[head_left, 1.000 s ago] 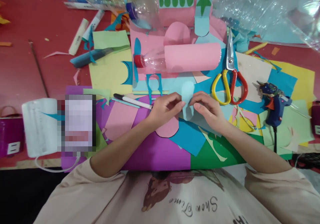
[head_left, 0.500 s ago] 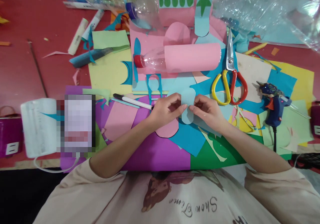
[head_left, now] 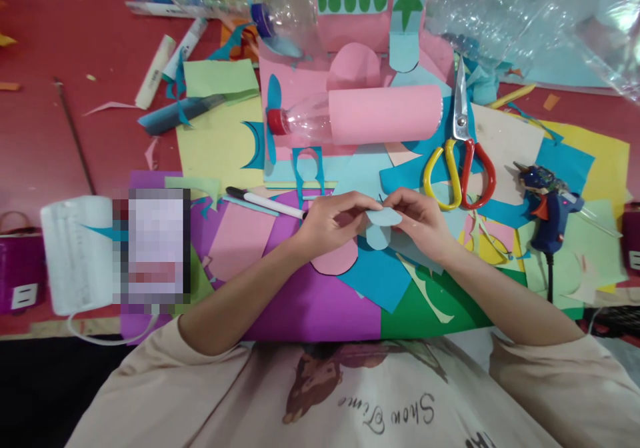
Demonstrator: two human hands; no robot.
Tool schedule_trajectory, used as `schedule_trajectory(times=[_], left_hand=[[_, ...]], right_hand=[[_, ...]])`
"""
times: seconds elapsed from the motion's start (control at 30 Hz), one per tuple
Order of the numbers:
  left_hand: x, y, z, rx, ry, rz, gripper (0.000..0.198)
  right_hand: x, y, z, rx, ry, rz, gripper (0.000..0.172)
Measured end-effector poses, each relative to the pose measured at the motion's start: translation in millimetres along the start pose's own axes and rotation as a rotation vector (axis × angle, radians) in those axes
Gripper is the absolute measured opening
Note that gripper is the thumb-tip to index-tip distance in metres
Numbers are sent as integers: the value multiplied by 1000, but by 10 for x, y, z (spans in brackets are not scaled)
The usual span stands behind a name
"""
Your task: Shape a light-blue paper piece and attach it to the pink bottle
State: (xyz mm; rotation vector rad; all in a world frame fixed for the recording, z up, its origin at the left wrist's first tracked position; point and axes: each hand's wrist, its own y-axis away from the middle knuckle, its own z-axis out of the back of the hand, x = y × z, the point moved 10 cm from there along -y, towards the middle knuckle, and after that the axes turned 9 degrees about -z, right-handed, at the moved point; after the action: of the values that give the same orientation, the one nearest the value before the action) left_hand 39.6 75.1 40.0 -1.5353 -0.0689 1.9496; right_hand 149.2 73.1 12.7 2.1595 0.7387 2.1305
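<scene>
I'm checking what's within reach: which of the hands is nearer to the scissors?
Right. The right hand is just left of the scissors, by the yellow handle; the left hand is farther left, across the held light blue cutout.

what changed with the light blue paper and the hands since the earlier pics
The light blue paper now has its upper part bent over toward the person; earlier it was extended lengthwise. The left hand and right hand both pinch it near the bend. The scissors, glue gun and pink-wrapped bottle stayed put.
</scene>
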Motion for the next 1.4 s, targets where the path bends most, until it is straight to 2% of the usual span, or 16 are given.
schedule_trajectory(times=[0.23, 0.43, 0.67, 0.9, 1.03, 1.23, 1.4], left_hand=[[18, 5, 14, -14, 20, 0, 16], [7, 8, 53, -61, -11, -33, 12], [39, 3, 26, -13, -36, 45, 16], [151, 5, 28, -40, 81, 186, 15], [161, 1, 28, -70, 99, 176, 12], [179, 4, 16, -63, 103, 175, 20], [177, -6, 21, -74, 124, 173, 14]], right_hand=[[-88, -11, -24, 28, -40, -79, 36], [-120, -9, -24, 77, -63, -64, 22], [-52, -23, -18, 20, 29, -65, 37], [-36, -28, 20, -26, 49, -38, 36], [-47, -32, 15, -21, 43, -41, 35], [-31, -36, 2, -4, 87, -31, 32], [-18, -35, 1, 8, 113, 9, 31]])
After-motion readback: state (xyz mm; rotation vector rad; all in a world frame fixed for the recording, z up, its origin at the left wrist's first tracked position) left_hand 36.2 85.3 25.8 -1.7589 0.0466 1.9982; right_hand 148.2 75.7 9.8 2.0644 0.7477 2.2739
